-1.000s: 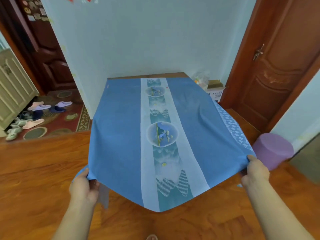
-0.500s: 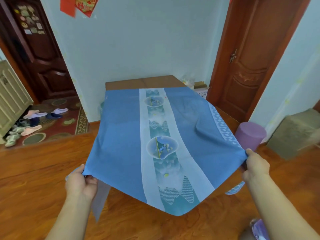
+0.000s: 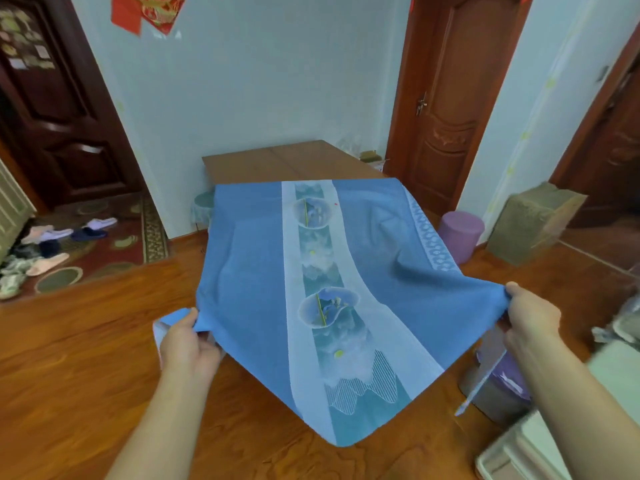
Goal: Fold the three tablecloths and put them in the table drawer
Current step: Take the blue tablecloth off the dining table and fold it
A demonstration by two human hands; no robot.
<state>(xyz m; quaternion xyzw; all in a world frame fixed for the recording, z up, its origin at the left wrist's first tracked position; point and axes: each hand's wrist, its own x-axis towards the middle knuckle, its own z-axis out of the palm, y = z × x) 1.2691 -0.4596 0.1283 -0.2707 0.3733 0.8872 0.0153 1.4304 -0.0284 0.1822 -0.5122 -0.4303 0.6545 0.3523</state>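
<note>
Tablecloth [image 3: 249,271] farther off table [image 3: 291,161], finger-pinched.

one camera only, worn on the person's head, looking forward and down, wide view that bends the edges, arms reaching out from the bottom, blue tablecloth [image 3: 263,271] close in front, brown surface [image 3: 287,161] and wall farther back

The tablecloth [image 3: 249,271] hangs stretched between the left hand [image 3: 187,344] and right hand [image 3: 531,317], its far edge draped on the bench [image 3: 287,161]; a stool [image 3: 460,233] stands right of it.
</note>
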